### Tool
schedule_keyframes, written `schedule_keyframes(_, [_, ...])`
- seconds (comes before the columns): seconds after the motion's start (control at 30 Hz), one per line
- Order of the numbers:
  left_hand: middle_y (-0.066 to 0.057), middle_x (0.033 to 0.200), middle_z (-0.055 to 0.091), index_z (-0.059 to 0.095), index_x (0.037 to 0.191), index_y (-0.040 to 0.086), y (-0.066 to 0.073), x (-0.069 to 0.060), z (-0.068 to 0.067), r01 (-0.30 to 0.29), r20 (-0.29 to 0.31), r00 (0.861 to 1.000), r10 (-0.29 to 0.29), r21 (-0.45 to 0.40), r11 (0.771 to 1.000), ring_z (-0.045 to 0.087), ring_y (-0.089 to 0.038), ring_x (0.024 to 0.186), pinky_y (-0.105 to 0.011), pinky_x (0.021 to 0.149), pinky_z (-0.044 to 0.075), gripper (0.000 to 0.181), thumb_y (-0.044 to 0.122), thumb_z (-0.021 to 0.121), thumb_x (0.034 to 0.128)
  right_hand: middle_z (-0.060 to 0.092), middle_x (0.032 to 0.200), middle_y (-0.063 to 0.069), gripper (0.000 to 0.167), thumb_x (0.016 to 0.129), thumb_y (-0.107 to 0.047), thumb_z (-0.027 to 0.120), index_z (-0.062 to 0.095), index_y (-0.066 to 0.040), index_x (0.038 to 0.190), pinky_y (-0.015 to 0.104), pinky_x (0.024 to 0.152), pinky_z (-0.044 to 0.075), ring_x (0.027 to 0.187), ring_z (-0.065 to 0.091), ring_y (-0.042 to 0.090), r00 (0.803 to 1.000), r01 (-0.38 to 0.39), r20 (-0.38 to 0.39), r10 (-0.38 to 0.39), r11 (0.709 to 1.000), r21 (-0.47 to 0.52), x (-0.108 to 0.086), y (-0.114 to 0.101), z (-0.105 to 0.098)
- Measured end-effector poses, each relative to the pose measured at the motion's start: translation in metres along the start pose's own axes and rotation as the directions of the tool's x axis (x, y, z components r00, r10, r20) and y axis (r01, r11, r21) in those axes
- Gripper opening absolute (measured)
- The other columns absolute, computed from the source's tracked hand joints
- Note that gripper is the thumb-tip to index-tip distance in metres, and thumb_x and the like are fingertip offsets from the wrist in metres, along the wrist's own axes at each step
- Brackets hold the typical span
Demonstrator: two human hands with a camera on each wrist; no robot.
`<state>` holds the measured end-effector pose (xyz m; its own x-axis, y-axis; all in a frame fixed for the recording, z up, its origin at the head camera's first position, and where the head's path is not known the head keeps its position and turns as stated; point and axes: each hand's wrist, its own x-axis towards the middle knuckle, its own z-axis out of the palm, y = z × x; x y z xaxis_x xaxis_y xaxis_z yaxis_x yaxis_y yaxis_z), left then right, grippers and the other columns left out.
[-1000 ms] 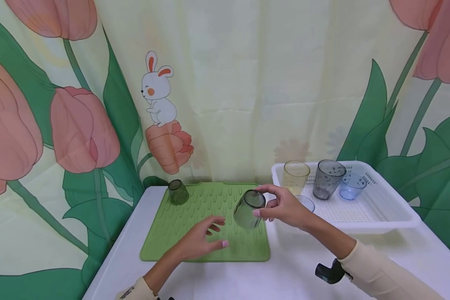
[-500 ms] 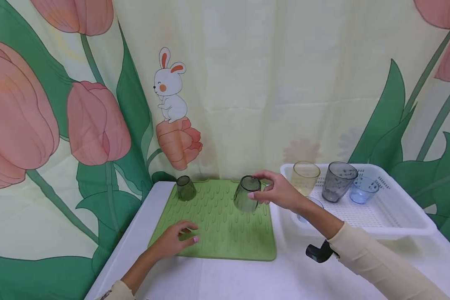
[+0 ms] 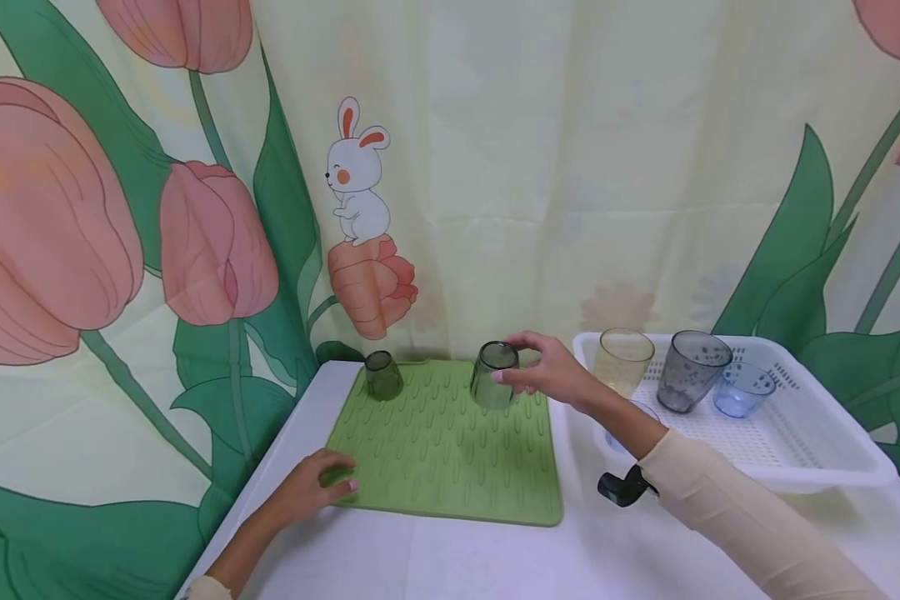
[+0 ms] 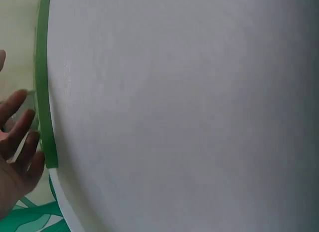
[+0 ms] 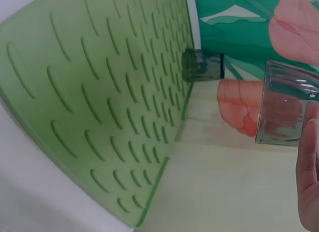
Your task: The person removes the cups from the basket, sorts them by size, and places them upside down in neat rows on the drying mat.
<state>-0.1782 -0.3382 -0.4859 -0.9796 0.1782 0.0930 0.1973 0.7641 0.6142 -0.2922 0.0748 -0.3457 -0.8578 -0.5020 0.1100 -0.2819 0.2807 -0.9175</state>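
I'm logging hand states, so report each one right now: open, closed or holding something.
Left hand: open, fingers relaxed, holding nothing, by the green mat.
Right hand: holding a greenish glass between thumb and fingers.

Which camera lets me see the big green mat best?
The head view, because nearly all of the green mat fits in it. The right wrist view shows it closer, but the picture cuts some off. The left wrist view shows only a thin green edge.

Your head cam's looking forward-down over your fingers (image 3: 527, 340); wrist cams (image 3: 621, 488) are peering past them up close, all three sharing the green mat (image 3: 450, 467).
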Motion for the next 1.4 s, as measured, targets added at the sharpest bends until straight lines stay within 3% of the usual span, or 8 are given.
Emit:
schedule_keyframes(0.13, [-0.007,0.118,0.066,0.072,0.112,0.01,-0.005,-0.004,-0.005,0.028,-0.021,0.999,-0.027,0.039,0.999,0.058,-0.034,0.118,-0.055,0.099,0.045,0.036,0.038,0.076,0.0882,0.054,0.136,0.014,0.062,0.084,-0.027,0.082,0.054,-0.007,0.136,0.04,0.069,0.057,0.077,0.073,0.029,1.0,-0.022,-0.009,0.022,1.0,-0.011,0.01,0.002,0.004])
schedule_keyframes(0.37, [-0.009,0.119,0.064,0.073,0.108,0.013,-0.011,-0.008,-0.014,0.076,-0.013,0.997,-0.075,0.091,0.993,0.054,-0.035,0.117,-0.056,0.098,0.042,0.034,0.036,0.079,0.0853,0.055,0.134,0.015,0.064,0.084,-0.03,0.082,0.054,-0.006,0.136,0.034,0.067,0.057,0.078,0.072,0.028,1.0,-0.03,-0.006,0.03,0.999,-0.014,0.028,0.003,0.013])
schedule_keyframes(0.5, [-0.012,0.12,0.061,0.073,0.109,0.013,-0.014,-0.009,-0.017,0.123,-0.008,0.992,-0.123,0.084,0.989,0.05,-0.036,0.116,-0.054,0.095,0.044,0.035,0.034,0.083,0.0819,0.055,0.133,0.017,0.063,0.084,-0.028,0.082,0.054,-0.004,0.135,0.034,0.066,0.057,0.075,0.07,0.027,1.0,-0.028,0.007,0.028,1.0,-0.007,0.038,0.003,0.019])
schedule_keyframes(1.0, [-0.013,0.111,0.051,0.071,0.113,0.007,-0.018,-0.006,-0.019,0.202,0.029,0.979,-0.202,0.014,0.979,0.05,-0.021,0.095,-0.033,0.077,0.044,0.042,0.023,0.086,0.0778,0.056,0.13,0.019,0.064,0.084,-0.025,0.082,0.053,-0.001,0.136,0.029,0.061,0.055,0.073,0.068,0.025,0.998,-0.061,0.018,0.061,0.998,0.017,0.072,0.021,0.046])
schedule_keyframes(1.23, [-0.013,0.109,0.052,0.07,0.115,0.008,-0.023,-0.005,-0.02,0.199,0.057,0.979,-0.198,-0.014,0.98,0.051,-0.022,0.095,-0.032,0.074,0.045,0.043,0.023,0.086,0.0785,0.055,0.132,0.019,0.065,0.084,-0.026,0.082,0.053,-0.002,0.137,0.029,0.059,0.053,0.07,0.067,0.02,0.997,-0.083,0.004,0.083,0.996,0.045,0.087,0.033,0.056])
schedule_keyframes(1.4, [-0.018,0.118,0.053,0.069,0.116,0.007,-0.029,-0.004,-0.021,0.183,0.086,0.98,-0.18,-0.039,0.982,0.054,-0.026,0.101,-0.036,0.079,0.047,0.041,0.022,0.083,0.0807,0.054,0.134,0.019,0.064,0.084,-0.022,0.082,0.053,-0.003,0.137,0.035,0.064,0.056,0.076,0.07,0.034,0.996,-0.087,-0.007,0.088,0.994,0.066,0.095,0.041,0.067])
